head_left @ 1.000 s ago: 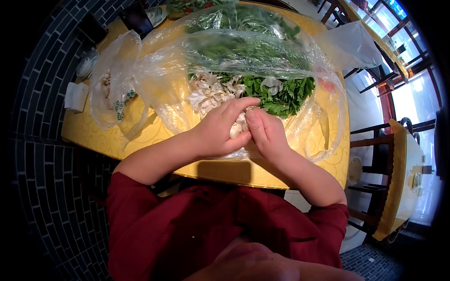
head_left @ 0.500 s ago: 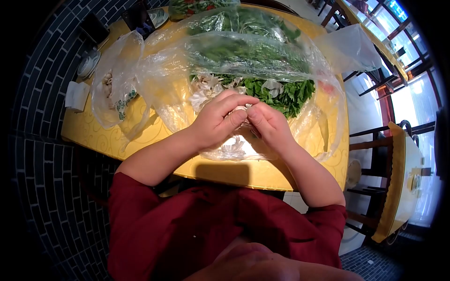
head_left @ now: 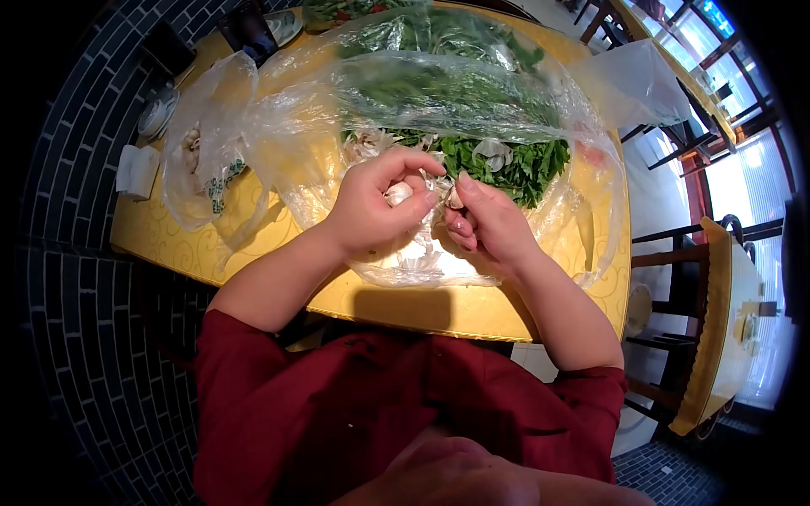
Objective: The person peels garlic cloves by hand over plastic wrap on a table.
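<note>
Held in the curled fingers of my left hand (head_left: 377, 201) is a whitish piece of a garlic bulb (head_left: 398, 194). Close by on the right, my right hand (head_left: 496, 221) pinches a garlic clove (head_left: 455, 197) between thumb and fingers. The two hands are slightly apart. Below and behind them, papery garlic skins (head_left: 422, 257) lie on a clear plastic bag (head_left: 384, 276). Green leafy herbs (head_left: 515, 173) rest just beyond my right hand, partly under the plastic.
A bag of garlic bulbs (head_left: 192, 152) sits on the left of the yellow table (head_left: 278, 253). Near it are a napkin box (head_left: 137, 172) and stacked dishes (head_left: 158, 114). More greens (head_left: 447, 80) show through plastic at the back. A chair (head_left: 675, 270) stands at right.
My hands, earlier pressed together around the garlic, have drawn apart. A clove now shows in my right fingers and the rest of the garlic in my left.
</note>
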`<action>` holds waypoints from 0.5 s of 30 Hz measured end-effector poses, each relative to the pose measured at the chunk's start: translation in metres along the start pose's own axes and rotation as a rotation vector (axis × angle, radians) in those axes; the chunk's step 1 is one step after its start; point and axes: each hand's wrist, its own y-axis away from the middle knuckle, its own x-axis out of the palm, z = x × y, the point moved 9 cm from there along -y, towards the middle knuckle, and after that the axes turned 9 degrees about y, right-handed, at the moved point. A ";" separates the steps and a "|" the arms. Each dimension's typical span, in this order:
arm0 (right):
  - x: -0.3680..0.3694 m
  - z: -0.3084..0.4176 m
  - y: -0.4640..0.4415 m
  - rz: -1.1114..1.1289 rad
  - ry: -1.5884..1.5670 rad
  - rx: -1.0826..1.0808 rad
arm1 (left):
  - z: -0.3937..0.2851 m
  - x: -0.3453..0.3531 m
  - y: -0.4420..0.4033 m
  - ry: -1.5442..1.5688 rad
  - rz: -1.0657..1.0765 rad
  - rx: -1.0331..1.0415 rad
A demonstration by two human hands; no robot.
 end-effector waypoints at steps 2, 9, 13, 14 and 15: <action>-0.001 -0.001 0.002 -0.026 0.059 0.018 | -0.013 0.009 0.002 -0.039 -0.005 0.056; -0.003 -0.007 -0.001 -0.020 0.144 -0.020 | -0.028 0.020 0.005 -0.299 0.109 0.431; 0.001 -0.005 0.001 -0.017 0.153 -0.002 | -0.030 0.020 0.004 -0.281 0.107 0.425; 0.002 -0.005 0.002 -0.025 0.145 0.008 | -0.030 0.019 0.003 -0.282 0.106 0.425; 0.002 -0.005 0.002 -0.033 0.136 0.018 | -0.030 0.019 0.003 -0.284 0.104 0.425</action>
